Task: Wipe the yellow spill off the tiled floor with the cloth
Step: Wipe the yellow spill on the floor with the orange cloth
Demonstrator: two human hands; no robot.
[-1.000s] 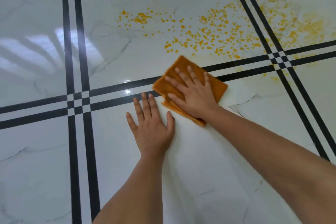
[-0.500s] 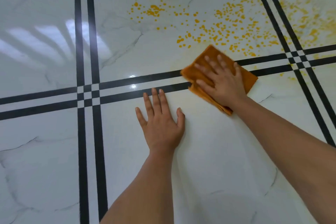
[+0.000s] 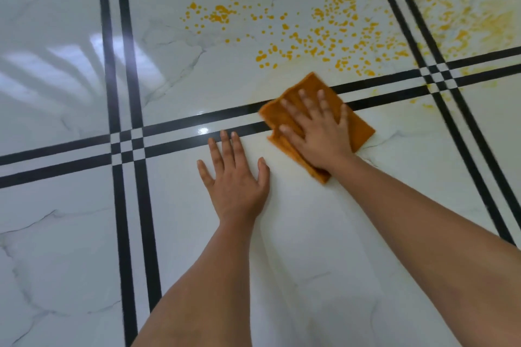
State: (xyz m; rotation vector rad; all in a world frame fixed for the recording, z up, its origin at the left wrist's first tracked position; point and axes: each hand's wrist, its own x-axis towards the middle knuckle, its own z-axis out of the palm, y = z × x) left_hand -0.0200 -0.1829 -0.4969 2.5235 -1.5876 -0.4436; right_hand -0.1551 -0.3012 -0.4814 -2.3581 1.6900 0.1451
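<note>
The white tiled floor [image 3: 70, 234] bears a yellow spill [image 3: 324, 34] of droplets toward its far right edge. Just nearer, an orange cloth [image 3: 359, 128] lies across the black stripes [image 3: 174, 122]. The right hand [image 3: 318, 132] presses it, grip open and fingers spread. The left hand [image 3: 236, 177] rests flat beside it, grip open.

**Both hands flat, arms stretched forward**

The right hand [image 3: 318, 132] is pressing palm-down on the cloth [image 3: 311, 84], fingers straight and spread. The right forearm [image 3: 423, 220] is reaching in from the lower right of the cloth. The left hand [image 3: 235, 177] is lying flat just left of the cloth, fingers straight, thumb angled toward it. The left forearm [image 3: 214, 276] is extending from below.
</note>
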